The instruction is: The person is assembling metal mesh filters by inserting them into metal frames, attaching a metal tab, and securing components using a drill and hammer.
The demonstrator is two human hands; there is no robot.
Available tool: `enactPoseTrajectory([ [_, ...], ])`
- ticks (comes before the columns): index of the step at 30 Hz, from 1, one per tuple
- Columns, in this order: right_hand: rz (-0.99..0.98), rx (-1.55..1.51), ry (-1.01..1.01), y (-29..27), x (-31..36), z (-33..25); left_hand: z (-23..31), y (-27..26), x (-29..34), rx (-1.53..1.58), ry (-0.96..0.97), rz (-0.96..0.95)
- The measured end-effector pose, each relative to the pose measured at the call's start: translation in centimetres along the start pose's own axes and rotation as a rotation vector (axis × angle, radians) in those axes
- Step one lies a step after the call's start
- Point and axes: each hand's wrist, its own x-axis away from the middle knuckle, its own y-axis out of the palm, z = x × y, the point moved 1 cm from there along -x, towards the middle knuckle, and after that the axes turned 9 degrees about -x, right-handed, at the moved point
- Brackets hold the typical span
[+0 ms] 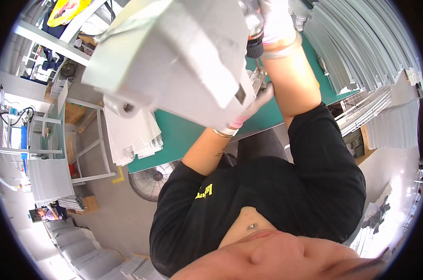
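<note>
A pale-gloved right hand is closed beside a power screwdriver, which has a dark ribbed collar and an orange ring. The tool's thin shaft points down at a small metal part. My left hand, also in a pale glove, reaches up from below and pinches around this part; some of its fingers are hidden. A large light-grey housing fills the upper middle and covers much of the work spot.
Under my hands lies a green tabletop. White perforated sheets are stacked on its left, long pale panels on its right. A floor fan stands below the table edge. Another person is far off at left.
</note>
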Motion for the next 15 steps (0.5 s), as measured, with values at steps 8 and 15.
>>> enactPoseTrajectory([
  [8,-0.205,-0.173,0.198,0.2,0.3,0.1,0.8,-0.2,-0.2,-0.018,-0.008,0.095],
  [15,-0.140,-0.153,0.102,0.5,1.2,1.1,2.7,-2.8,-2.1,-0.104,-0.423,-0.604],
])
